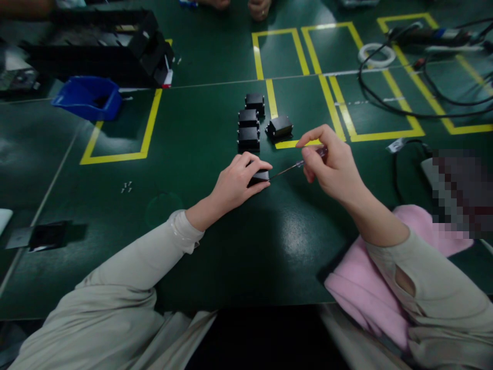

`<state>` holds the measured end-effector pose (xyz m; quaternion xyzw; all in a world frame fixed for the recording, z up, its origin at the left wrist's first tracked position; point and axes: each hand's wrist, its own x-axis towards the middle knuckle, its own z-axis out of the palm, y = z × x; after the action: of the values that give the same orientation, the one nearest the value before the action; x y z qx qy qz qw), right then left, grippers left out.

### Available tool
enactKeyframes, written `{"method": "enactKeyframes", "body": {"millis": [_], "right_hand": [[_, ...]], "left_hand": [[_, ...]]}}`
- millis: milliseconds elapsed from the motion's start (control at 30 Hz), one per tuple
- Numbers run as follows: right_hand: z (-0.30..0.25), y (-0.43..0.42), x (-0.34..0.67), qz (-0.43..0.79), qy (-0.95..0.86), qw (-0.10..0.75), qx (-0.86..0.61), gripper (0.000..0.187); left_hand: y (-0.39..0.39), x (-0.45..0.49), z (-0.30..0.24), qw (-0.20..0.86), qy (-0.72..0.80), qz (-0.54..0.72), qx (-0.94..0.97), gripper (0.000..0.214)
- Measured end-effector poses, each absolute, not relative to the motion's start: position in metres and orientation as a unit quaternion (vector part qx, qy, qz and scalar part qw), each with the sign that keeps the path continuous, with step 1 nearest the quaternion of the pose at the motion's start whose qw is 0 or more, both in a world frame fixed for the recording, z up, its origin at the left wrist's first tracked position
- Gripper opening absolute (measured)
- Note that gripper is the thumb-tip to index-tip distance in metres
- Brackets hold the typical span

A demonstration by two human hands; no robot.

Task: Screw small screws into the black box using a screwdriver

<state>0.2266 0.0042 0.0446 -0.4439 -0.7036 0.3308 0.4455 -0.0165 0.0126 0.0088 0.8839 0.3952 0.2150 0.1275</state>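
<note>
Left hand (pixel 239 184): curled over a small black box (pixel 259 178), fingers on top and thumb at its near edge, pinning it to the worktop (pixel 215 246).
Right hand (pixel 330 165): fingers and thumb pinched on the clear handle of a thin screwdriver (pixel 296 165); its metal shaft slants down and left, the tip meeting the right side of the held box.
Held box: near the middle of the green worktop, just in front of the other boxes.
Row of boxes (pixel 248 123): 3 black ones in a line running away from the person.
Single box (pixel 279 127): 1 more, turned at an angle, just right of the row, touching yellow tape.
Blue bin (pixel 88 96): far left, inside a yellow outline.
Black cable (pixel 404 110): looped across the far right markings.
Pink cloth (pixel 370 277): under the right forearm.
Another person's hand (pixel 259 8): at the far edge, well apart.
</note>
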Motion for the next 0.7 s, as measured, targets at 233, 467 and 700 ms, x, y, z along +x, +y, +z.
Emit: {"method": "enactKeyframes", "body": {"millis": [233, 467, 700], "right_hand": [[0.042, 0.0059, 0.2269, 0.335, -0.705, 0.449, -0.435, 0.023], [0.0428, 0.0046, 0.227, 0.319, -0.711, 0.451, -0.435, 0.013], [0.0413, 0.0052, 0.2266, 0.327, -0.706, 0.45, -0.438, 0.023]], "left_hand": [[0.0128, -0.0164, 0.008, 0.12, 0.395, 0.215, 0.885, 0.033], [0.013, -0.0165, 0.0075, 0.12, 0.391, 0.219, 0.886, 0.033], [0.0129, -0.0166, 0.0074, 0.122, 0.392, 0.219, 0.885, 0.033]]}}
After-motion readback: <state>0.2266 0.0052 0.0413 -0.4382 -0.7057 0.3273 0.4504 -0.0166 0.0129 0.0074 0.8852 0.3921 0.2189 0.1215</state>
